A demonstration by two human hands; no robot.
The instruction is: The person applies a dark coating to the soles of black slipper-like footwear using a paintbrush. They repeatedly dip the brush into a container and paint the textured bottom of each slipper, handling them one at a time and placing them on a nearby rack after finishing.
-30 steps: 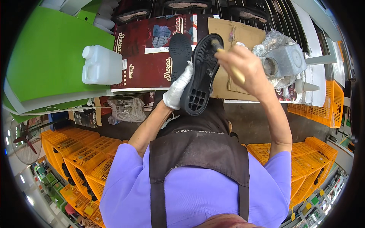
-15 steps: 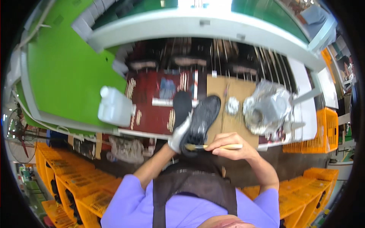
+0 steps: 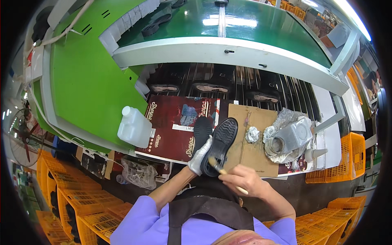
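A white plastic jug (image 3: 134,127) stands at the left of my bench, on dark red printed cardboard (image 3: 175,126). Beside it, my left hand (image 3: 200,156), in a white glove, is closed around the lower end of a black shoe sole (image 3: 219,145), tread side up and tilted away from me; a second black sole (image 3: 202,130) lies just behind it. My right hand (image 3: 241,181) grips a thin wooden-handled brush (image 3: 222,172), its tip touching the held sole's lower end. Farther right, on brown cardboard (image 3: 249,143), lie a crumpled foil wad (image 3: 252,134) and a foil-wrapped container (image 3: 288,139).
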